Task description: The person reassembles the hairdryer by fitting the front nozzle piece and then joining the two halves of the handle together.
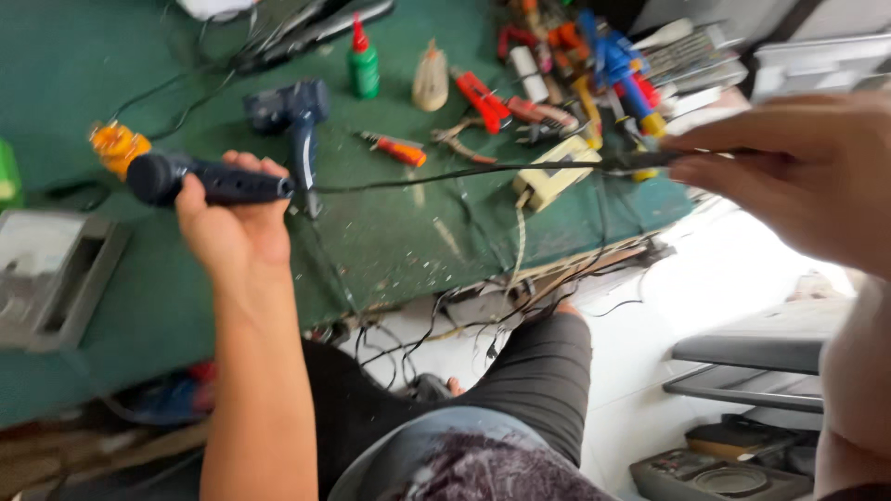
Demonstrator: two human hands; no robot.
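- Dark blue, the ribbed plastic tool handle (218, 182) lies level in the left hand (232, 223), fingers wrapped tight around it, palm toward the camera, forearm rising from the lower edge of the view
- From the handle's end a thin black cord (445, 176) runs taut to the right, held above the green bench mat (390, 241)
- The right hand (807, 176), blurred and close to the lens, pinches the cord's far end between thumb and fingertips, wrist bent inward
- Just behind the left hand an orange knob-like part (116, 146) sits at the handle's tip
- Beyond the knuckles a dark blue pistol-shaped tool (292, 116) rests on the mat
- Farther back stand a green squeeze bottle with a red cap (363, 63), an orange-handled screwdriver (397, 148) and a cream plastic box (555, 173) under the cord
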